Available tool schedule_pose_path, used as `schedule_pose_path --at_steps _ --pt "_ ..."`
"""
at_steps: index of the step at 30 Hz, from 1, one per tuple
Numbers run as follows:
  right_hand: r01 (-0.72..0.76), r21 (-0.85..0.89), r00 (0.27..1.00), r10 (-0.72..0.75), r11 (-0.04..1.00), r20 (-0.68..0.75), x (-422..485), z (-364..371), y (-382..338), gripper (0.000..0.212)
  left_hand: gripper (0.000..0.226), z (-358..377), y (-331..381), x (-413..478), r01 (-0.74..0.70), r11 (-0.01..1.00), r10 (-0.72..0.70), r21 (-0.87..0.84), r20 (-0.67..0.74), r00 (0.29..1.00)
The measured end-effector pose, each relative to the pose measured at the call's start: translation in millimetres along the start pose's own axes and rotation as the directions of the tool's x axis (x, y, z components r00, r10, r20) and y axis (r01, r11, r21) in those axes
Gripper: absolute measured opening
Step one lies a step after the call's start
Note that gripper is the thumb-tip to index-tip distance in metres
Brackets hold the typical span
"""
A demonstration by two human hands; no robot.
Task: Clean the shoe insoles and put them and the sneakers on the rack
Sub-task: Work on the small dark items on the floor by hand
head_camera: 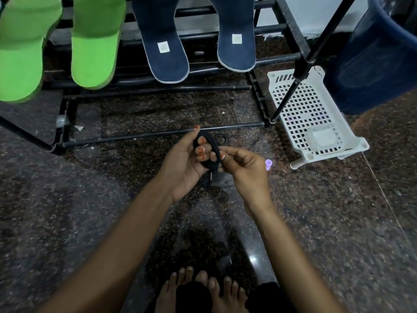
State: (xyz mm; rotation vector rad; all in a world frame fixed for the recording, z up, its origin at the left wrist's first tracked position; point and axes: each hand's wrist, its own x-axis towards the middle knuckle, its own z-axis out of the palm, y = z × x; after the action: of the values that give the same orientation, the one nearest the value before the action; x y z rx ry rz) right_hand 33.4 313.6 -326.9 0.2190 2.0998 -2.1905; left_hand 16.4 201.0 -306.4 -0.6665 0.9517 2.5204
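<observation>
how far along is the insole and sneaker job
Looks done: two green insoles and two navy insoles rest on the rack bars. In hand: the left hand holds a coiled black lace looped round its fingers, and the right hand pinches it. Left: no sneakers show in this view, so setting them on the rack seems still to do.

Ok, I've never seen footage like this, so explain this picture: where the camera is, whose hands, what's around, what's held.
No machine here: a person wears one camera on the head, looking down at their bare hands. The left hand holds a coiled black cord, likely a shoelace, looped round its fingers; the right hand pinches it. Two green foam insoles and two navy fabric insoles rest on a black metal rack. A white perforated plastic basket lies on the speckled stone floor.
</observation>
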Motion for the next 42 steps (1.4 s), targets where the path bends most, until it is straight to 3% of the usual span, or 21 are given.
schedule_pose_path --at_steps 3,12,19,25,34,42 --pt "-0.010 -0.038 1.000 0.011 0.999 0.026 0 1 1 0.024 0.040 -1 -1 1 -0.008 0.999 0.008 -0.050 -0.004 1.000" --pt "-0.030 -0.180 0.998 0.039 0.983 0.045 -2 -1 2 0.022 0.038 -4 -3 5 -0.022 1.000 0.022 0.007 -0.038 0.999" --pt "0.100 -0.392 0.992 -0.120 0.915 -0.027 -3 -4 1 0.014 0.037 -5 -4 10 -0.051 0.999 0.049 -0.015 -0.104 0.993" --pt "0.186 -0.471 0.981 -0.192 0.862 0.036 -5 -4 -2 0.018 0.036 -8 -5 10 -0.046 0.997 0.052 0.060 -0.107 0.993" --pt "0.159 -0.308 0.987 -0.143 0.938 0.073 -8 -6 -6 0.025 0.032 -9 -8 10 -0.031 0.984 0.049 0.173 -0.101 0.994" --pt "0.058 -0.154 0.998 -0.053 0.986 0.036 -6 -6 -3 0.013 0.034 -9 -11 8 0.007 0.979 0.006 0.206 -0.064 0.998"
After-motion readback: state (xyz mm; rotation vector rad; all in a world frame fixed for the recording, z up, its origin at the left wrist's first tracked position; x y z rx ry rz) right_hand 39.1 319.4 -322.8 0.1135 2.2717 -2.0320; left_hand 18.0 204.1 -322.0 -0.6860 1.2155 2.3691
